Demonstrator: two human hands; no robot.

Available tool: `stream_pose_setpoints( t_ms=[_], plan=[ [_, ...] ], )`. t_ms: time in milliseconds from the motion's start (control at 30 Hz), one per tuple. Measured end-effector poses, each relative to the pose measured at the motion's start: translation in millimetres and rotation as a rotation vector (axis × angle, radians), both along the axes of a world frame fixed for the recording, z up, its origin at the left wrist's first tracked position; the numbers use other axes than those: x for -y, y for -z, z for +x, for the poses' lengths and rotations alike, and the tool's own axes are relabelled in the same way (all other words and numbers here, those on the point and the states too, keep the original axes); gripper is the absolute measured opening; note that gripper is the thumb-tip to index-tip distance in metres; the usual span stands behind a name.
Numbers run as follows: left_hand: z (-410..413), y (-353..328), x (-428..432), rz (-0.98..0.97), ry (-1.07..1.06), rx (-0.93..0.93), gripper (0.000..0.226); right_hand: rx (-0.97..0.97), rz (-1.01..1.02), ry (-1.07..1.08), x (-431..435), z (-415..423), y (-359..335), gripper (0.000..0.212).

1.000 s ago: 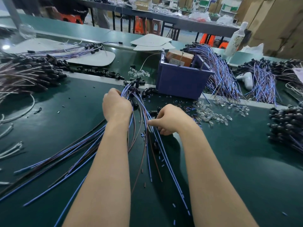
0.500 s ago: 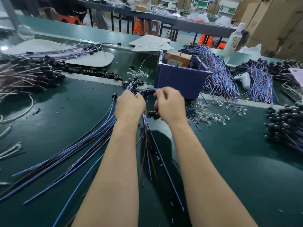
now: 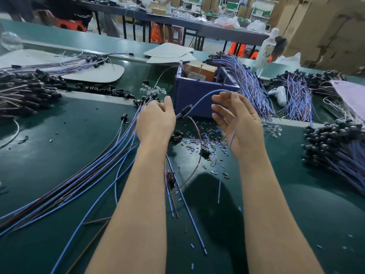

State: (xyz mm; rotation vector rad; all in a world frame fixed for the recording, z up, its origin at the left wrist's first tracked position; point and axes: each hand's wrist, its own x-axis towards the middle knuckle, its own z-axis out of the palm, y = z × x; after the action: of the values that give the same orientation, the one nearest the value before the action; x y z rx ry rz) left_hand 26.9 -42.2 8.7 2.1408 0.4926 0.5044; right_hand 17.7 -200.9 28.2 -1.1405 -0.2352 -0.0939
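My left hand (image 3: 156,121) grips a bundle of blue and brown wires (image 3: 94,175) near its black-capped ends, and the wires fan out toward the lower left over the green table (image 3: 59,139). My right hand (image 3: 239,123) is raised to the right with its fingers spread and relaxed. A single blue wire (image 3: 203,97) arcs from a black cap (image 3: 184,112) between the hands, over the right fingertips and down across the palm. A thin red-brown wire (image 3: 199,139) loops down from the same cap.
A purple bin (image 3: 205,99) holding a cardboard box stands just behind the hands. Heaps of capped wires lie at the right (image 3: 335,151), left (image 3: 25,91) and back (image 3: 246,76). Small cut sleeves (image 3: 207,135) and clear LEDs (image 3: 273,128) litter the table.
The hands were together at the capped wire ends. My right hand has drawn off to the right and opened, with one blue wire now draped over it. The left keeps the bundle.
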Motion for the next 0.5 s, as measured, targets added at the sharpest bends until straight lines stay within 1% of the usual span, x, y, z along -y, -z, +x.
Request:
stream_pose_setpoints(
  t_ms=[67, 133, 167, 233, 300, 367, 433, 500],
  plan=[
    [7, -1, 7, -0.014, 0.133, -0.137, 0.057, -0.009, 0.03, -0.008, 11, -1, 1, 0.024],
    [10, -2, 18, -0.106, 0.263, -0.237, 0.062, -0.041, 0.04, -0.003, 19, 0, 4, 0.026],
    [11, 0, 23, -0.119, 0.315, -0.258, 0.058, -0.067, 0.054, 0.004, 22, 1, 7, 0.027],
    [11, 7, 31, -0.042, 0.379, -0.275, 0.041, -0.13, 0.1, 0.021, 29, 2, 11, 0.027],
    [11, 12, 36, 0.015, 0.342, -0.23, 0.028, -0.191, 0.149, 0.058, 36, 3, 16, 0.027],
    [11, 12, 37, -0.061, 0.232, -0.116, 0.02, -0.257, 0.18, 0.119, 41, 5, 19, 0.027],
    [12, 9, 34, -0.147, 0.099, -0.006, 0.022, -0.318, 0.195, 0.181, 44, 6, 22, 0.026],
    [13, 10, 28, -0.172, -0.004, 0.036, 0.026, -0.34, 0.215, 0.202, 45, 6, 24, 0.027]
  ],
)
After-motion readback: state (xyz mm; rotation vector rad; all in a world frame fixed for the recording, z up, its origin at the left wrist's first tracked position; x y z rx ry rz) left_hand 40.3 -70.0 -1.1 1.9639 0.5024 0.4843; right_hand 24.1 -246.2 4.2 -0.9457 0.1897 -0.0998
